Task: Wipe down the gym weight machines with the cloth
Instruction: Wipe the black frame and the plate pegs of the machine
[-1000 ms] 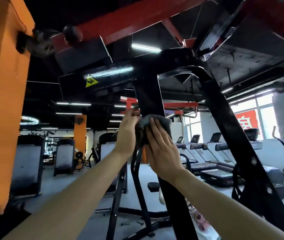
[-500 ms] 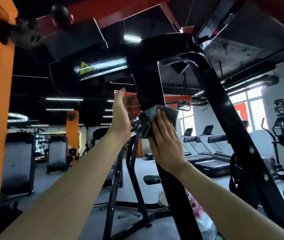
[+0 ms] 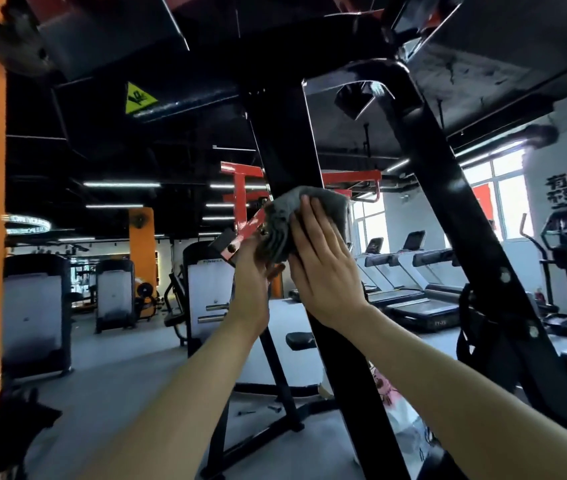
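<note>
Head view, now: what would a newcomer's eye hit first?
Dead centre, the right hand presses a grey cloth flat against the black post, the left hand at its bunched edge. Upper left, a yellow warning sticker stands out in the dark; treadmills line the bright windows at right.

Grey gym floor (image 3: 119,393), orange pillar (image 3: 142,244), treadmills (image 3: 410,296) by bright windows (image 3: 507,195), ceiling strip lights (image 3: 121,184)

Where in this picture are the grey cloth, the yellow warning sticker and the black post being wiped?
grey cloth (image 3: 284,216), head view, its bunched left folds.
yellow warning sticker (image 3: 138,98), head view, the triangle's middle.
black post (image 3: 282,140), head view, bare face above the cloth.
</note>
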### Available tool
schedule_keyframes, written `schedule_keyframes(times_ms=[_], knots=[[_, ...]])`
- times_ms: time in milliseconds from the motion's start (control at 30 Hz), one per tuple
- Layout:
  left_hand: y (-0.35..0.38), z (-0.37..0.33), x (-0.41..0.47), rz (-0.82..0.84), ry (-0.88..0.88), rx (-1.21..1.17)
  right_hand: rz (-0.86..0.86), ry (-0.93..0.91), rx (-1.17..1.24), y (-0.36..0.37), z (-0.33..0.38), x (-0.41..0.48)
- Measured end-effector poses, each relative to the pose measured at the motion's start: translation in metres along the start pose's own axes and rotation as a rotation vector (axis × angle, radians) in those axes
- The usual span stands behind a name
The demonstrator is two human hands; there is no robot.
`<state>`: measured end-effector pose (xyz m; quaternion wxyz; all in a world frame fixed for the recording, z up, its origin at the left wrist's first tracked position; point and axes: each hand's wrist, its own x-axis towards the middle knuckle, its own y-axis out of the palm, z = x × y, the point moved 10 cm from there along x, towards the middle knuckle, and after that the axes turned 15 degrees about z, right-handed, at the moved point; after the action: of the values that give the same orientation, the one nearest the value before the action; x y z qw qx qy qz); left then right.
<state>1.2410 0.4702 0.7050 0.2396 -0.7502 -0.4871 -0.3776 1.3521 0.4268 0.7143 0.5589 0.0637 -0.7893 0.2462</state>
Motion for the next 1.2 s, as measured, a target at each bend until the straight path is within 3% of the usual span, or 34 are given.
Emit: schedule_keyframes(times_ms=[133,333,467,700,833,1000,1200], knots=[[-0.008,0.033,-0.012,-0.095,-0.066,0.021,0.055,0.02,0.004,0.043,-0.013,-0.061],[-0.003,0.08,-0.037,-0.077,-0.145,0.157,0.283,0.101,0.007,0.112,-0.023,-0.178],[0.002,0.109,-0.061,-0.033,-0.163,0.42,0.269,0.138,0.083,0.103,-0.014,-0.162],[0.014,0.106,-0.101,-0.151,0.082,0.772,0.261,0.115,0.078,0.102,-0.015,-0.177],[0.014,0.14,-0.123,-0.114,0.016,0.831,0.259,0.238,0.094,0.126,-0.015,-0.248],[0.024,0.171,-0.155,0.004,-0.026,0.925,0.399,0.284,0.098,0.159,0.01,-0.346],[0.015,0.173,-0.167,-0.003,-0.04,0.854,0.297,0.287,0.137,0.136,-0.003,-0.273]])
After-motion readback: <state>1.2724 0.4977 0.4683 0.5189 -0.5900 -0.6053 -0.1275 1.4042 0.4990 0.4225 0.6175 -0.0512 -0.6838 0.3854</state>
